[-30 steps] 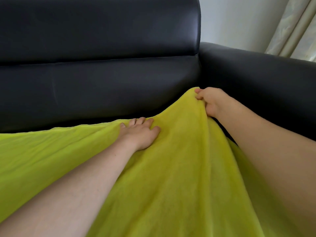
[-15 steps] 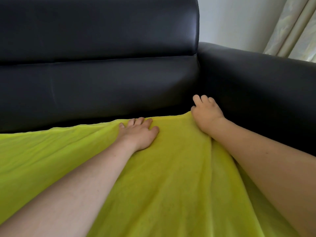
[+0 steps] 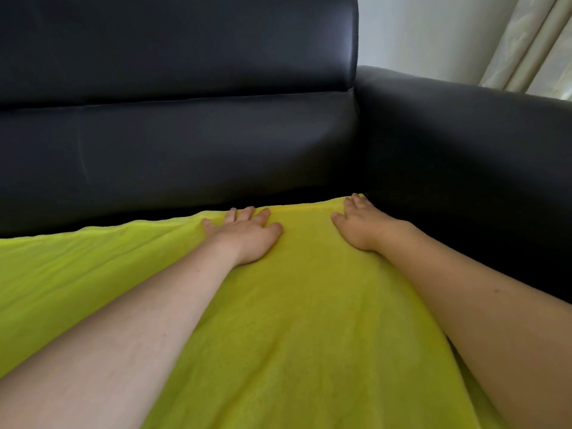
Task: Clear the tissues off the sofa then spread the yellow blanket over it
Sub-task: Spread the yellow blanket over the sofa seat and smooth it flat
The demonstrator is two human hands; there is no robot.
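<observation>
Your right hand (image 3: 360, 226) no longer pinches raised blanket (image 3: 294, 305) corner as second ago; now lies flat, fingers straight, pressing corner down at 1 o'clock by armrest (image 3: 464, 144). Your left hand (image 3: 247, 235) stays flat on far edge at 12, gripping nothing. Blanket covers sofa (image 3: 185, 134) seat up to backrest. No tissues visible. Spreading looks nearly done; smooth leftward folds at 9.

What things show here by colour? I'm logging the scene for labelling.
Yellow: 1, the soft yellow fleece blanket
Black: 1, the black leather sofa
Pale: 1, the cream patterned curtain
Bare hands: 2, left hand, right hand
Total: 5
</observation>
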